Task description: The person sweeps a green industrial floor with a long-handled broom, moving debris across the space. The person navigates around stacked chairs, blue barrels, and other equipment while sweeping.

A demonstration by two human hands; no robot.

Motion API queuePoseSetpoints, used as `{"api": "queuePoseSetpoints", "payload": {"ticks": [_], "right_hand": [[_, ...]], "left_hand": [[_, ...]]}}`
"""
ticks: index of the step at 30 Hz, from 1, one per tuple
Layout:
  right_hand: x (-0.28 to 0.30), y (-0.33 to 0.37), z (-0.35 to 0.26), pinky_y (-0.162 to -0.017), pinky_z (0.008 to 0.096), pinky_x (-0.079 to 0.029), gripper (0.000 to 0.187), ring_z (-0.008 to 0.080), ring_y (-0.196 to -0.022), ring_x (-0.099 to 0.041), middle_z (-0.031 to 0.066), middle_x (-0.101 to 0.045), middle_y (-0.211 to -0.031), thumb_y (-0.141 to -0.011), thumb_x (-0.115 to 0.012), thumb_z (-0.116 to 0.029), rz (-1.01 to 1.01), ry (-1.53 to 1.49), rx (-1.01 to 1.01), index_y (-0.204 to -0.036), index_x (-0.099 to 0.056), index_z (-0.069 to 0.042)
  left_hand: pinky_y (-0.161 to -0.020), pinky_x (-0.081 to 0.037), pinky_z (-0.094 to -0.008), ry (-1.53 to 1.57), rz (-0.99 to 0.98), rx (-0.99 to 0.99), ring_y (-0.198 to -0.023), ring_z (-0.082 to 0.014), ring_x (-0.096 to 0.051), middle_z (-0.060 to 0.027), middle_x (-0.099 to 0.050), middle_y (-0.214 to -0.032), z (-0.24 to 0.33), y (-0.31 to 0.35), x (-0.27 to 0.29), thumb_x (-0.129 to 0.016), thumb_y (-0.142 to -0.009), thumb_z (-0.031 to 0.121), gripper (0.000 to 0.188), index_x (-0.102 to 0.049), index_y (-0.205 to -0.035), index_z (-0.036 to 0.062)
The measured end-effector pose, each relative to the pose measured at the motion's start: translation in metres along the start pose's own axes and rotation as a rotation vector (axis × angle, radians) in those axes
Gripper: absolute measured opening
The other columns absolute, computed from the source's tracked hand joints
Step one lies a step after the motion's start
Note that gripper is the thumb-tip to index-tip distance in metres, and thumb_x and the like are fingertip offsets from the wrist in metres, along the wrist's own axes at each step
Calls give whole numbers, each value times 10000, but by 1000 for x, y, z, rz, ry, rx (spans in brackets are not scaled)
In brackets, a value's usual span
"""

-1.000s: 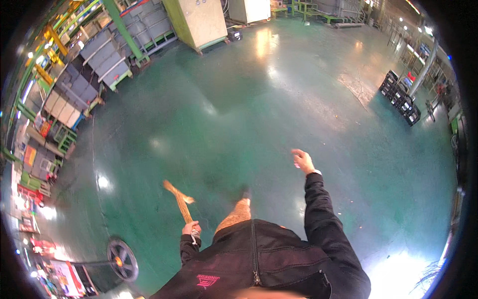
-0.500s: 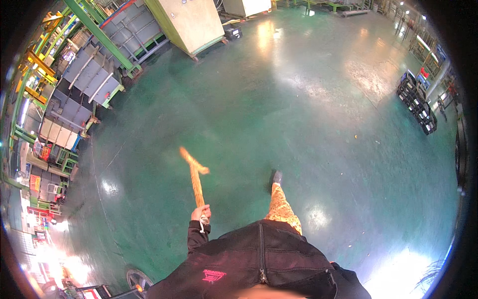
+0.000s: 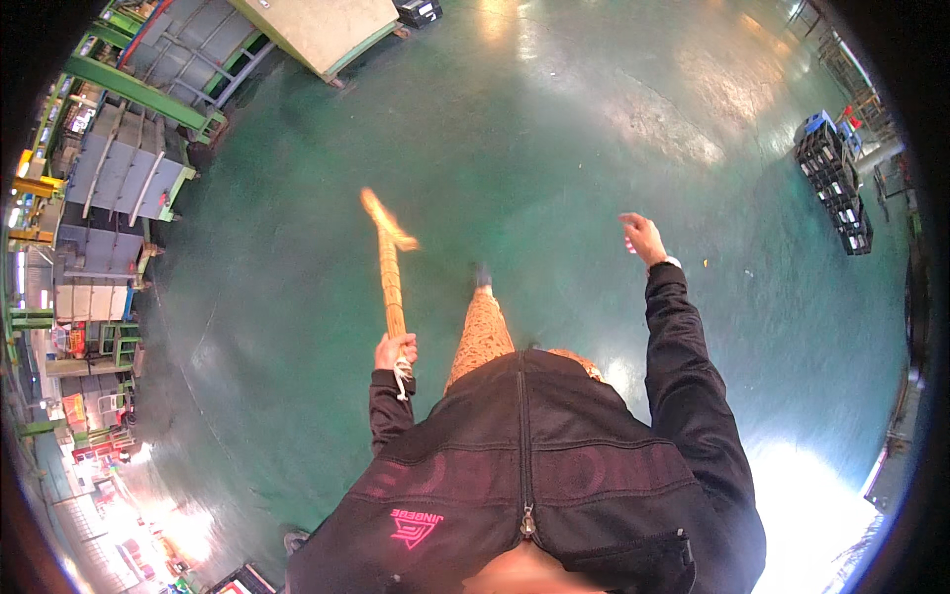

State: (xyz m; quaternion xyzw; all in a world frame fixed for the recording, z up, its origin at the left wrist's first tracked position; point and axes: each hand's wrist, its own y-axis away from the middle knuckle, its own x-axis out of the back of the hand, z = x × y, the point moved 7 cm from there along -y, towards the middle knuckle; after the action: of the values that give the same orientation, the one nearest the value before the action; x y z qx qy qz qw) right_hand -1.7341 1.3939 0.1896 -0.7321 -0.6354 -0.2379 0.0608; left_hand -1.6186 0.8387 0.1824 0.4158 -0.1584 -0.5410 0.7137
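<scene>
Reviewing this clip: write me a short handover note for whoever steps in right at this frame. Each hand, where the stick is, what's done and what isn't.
Left hand: closed around the lower end of a long wooden stick, which points forward and up, away from the body; its far end is blurred.
Right hand: empty, fingers loose, arm stretched out forward to the right.
Where things are: the person is mid-stride on a bare green floor, one foot ahead. Grey racks stand far left, stacked dark crates far right, none within reach.
Done: stick is in hand and carried.
Left: the stick touches nothing and has not been set down or used.
</scene>
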Motion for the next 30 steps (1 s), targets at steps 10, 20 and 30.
{"api": "queuePoseSetpoints", "payload": {"ticks": [10, 20, 30], "right_hand": [[-10, -52, 163, -423, 317, -421, 288, 187, -383, -516, 90, -527, -474, -788, -424, -242, 380, 39, -638, -818, -589, -8], [-122, 149, 54, -352, 278, -399, 248, 156, -387, -485, 73, -506, -532, -800, -495, -242, 117, -179, -1483, -865, -585, -20], [-92, 13, 77, -386, 258, -412, 230, 124, -441, -481, 51, -478, -557, -785, -440, -108, 375, -505, -1242, -962, -566, -33]], "left_hand": [[-373, -387, -236, 49, -70, 121, -467, -143, -456, -49, -457, -659, 269, -433, -43, -604, -625, 9, 217, -481, -803, -9], [-557, -356, -336, -1332, -67, 50, -623, -240, -420, -123, -433, -743, 201, -600, -325, -595, -613, 146, 472, -250, -936, 138], [-445, -456, -335, -957, -940, 673, -493, -232, -548, -158, -550, -745, -25, -365, -555, -592, -649, 63, 409, -385, -1000, 29]]}}
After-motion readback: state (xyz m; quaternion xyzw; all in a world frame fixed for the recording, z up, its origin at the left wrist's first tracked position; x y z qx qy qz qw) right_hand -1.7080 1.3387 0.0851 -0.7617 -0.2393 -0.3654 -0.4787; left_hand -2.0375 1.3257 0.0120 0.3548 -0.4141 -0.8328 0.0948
